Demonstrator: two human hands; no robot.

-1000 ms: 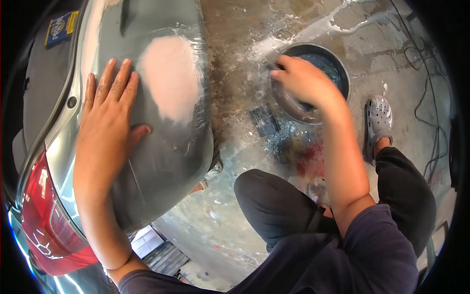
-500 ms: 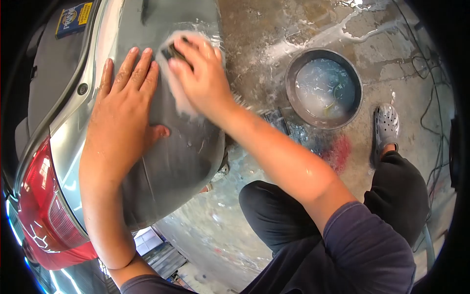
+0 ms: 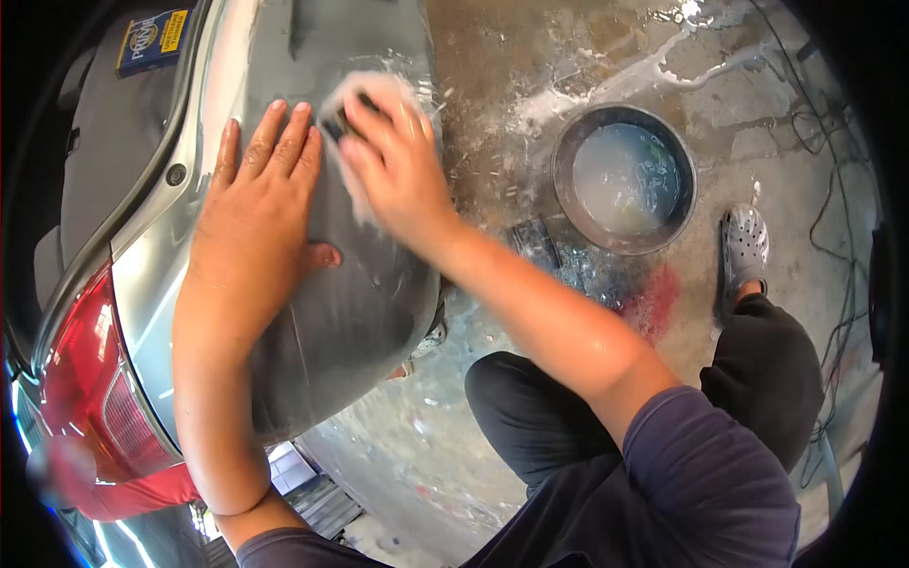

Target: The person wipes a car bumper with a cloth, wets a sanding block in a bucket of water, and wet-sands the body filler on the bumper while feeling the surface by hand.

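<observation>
My left hand (image 3: 254, 222) lies flat on the car's grey bumper (image 3: 317, 327), fingers stretched out and thumb to the side. To its right, my right hand (image 3: 400, 161) is closed over a dark sanding pad (image 3: 335, 124), pressing it against the wet bumper surface. Most of the pad is hidden beneath my fingers. Whitish slurry (image 3: 365, 204) spreads around the pad and under the hand. The red tail light (image 3: 80, 364) is left of my left forearm.
A dark round basin (image 3: 561, 180) of cloudy water stands on the wet concrete floor (image 3: 502, 85). Cables (image 3: 838, 222) run along the right. A blue box (image 3: 151, 44) sits in the open car boot. Another person's red clothing (image 3: 142, 492) shows at lower left.
My right hand stays on the sanding pad, shifted slightly down and right in view. My left hand, the car and the box also appear farther right. The basin water has changed its ripples.
</observation>
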